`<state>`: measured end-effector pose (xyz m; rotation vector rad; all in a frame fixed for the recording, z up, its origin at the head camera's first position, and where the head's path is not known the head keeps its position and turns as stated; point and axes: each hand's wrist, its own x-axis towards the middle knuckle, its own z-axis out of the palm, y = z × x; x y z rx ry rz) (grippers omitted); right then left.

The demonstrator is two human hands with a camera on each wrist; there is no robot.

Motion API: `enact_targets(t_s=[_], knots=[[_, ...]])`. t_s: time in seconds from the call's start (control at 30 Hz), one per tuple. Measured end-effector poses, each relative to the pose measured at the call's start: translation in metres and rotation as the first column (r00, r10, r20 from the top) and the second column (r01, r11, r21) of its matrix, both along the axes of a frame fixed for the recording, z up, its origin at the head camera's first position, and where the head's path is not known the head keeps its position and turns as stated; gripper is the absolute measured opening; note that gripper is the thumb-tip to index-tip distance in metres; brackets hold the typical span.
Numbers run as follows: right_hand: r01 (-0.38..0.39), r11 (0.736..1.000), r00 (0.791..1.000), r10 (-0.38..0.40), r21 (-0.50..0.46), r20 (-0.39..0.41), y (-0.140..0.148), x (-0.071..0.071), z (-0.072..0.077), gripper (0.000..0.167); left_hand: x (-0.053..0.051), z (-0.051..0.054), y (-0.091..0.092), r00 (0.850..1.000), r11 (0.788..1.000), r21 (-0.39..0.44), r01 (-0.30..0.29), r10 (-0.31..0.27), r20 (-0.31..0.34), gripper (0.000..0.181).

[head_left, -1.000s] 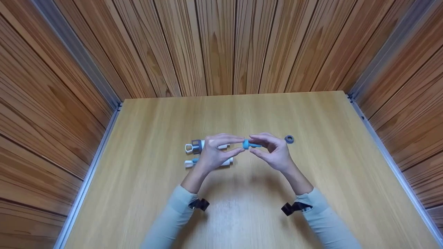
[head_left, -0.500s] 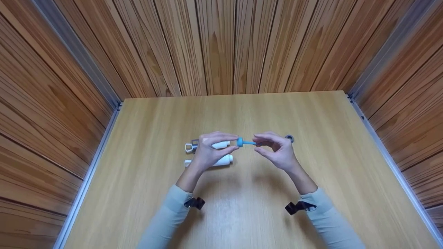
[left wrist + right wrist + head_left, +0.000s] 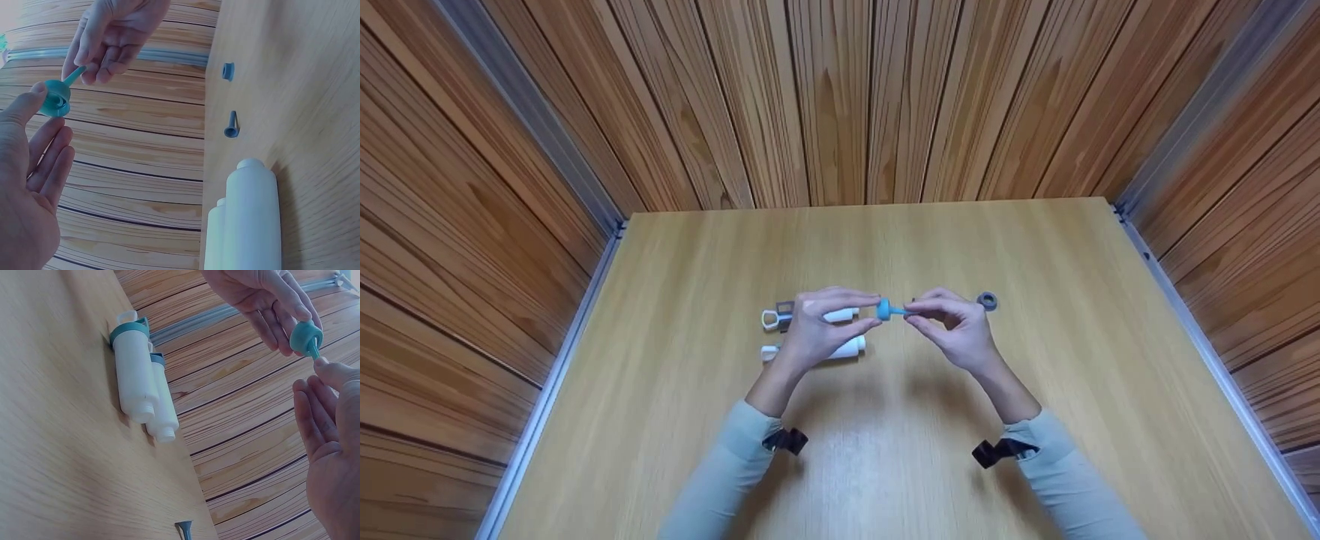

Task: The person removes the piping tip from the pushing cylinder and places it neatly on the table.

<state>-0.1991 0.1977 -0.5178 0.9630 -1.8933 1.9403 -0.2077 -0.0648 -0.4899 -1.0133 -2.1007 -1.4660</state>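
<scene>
My left hand (image 3: 825, 326) pinches a light-blue round cap (image 3: 883, 309) between thumb and fingers, above the table. A thin nozzle (image 3: 75, 76) sticks out of the cap toward the right. My right hand (image 3: 956, 326) pinches the nozzle's free end with thumb and forefinger. The other fingers of the right hand are loosely bent. In the left wrist view the cap's hollow inner side with a ring inside shows. Two white bottles (image 3: 135, 371) (image 3: 163, 399) lie on the table behind the left hand, one with a teal collar and one with a dark blue collar.
A dark blue ring (image 3: 987, 301) lies on the table right of my right hand. Near it a dark flared nozzle (image 3: 232, 125) lies on the tabletop, mostly hidden in the head view. Wood-panelled walls (image 3: 840, 105) enclose the table at the back and sides.
Both hands first shifted apart, the left hand leftward with the cap, exposing more of the nozzle. Now the right hand has come back left and grips the nozzle nearer the cap.
</scene>
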Motion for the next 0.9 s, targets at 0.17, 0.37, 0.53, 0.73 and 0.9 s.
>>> enact_targets(t_s=[0.17,0.37,0.53,0.73,0.9], knots=[[0.02,1.0,1.0,-0.02,-0.004,-0.009,-0.001,0.0,0.0,0.028,0.0,-0.001,0.0,1.0,1.0,0.004,0.006,-0.006,0.015,0.026],[0.03,1.0,1.0,-0.03,-0.001,-0.006,-0.004,0.003,-0.001,0.027,0.001,-0.002,0.001,1.0,1.0,0.02,0.008,-0.008,0.011,0.026],[0.023,1.0,1.0,-0.023,-0.005,-0.009,-0.008,0.004,-0.002,0.026,0.002,-0.001,0.002,1.0,1.0,0.022,0.014,-0.014,0.011,0.027],[0.006,1.0,1.0,-0.006,-0.019,-0.014,-0.012,0.005,-0.002,0.028,0.004,-0.002,0.004,0.998,0.999,0.036,0.03,-0.032,0.055,0.03],[-0.015,0.998,1.0,0.015,-0.053,-0.009,-0.015,0.006,0.0,0.027,0.004,-0.004,0.005,0.996,0.999,0.022,0.035,-0.037,0.084,0.029]])
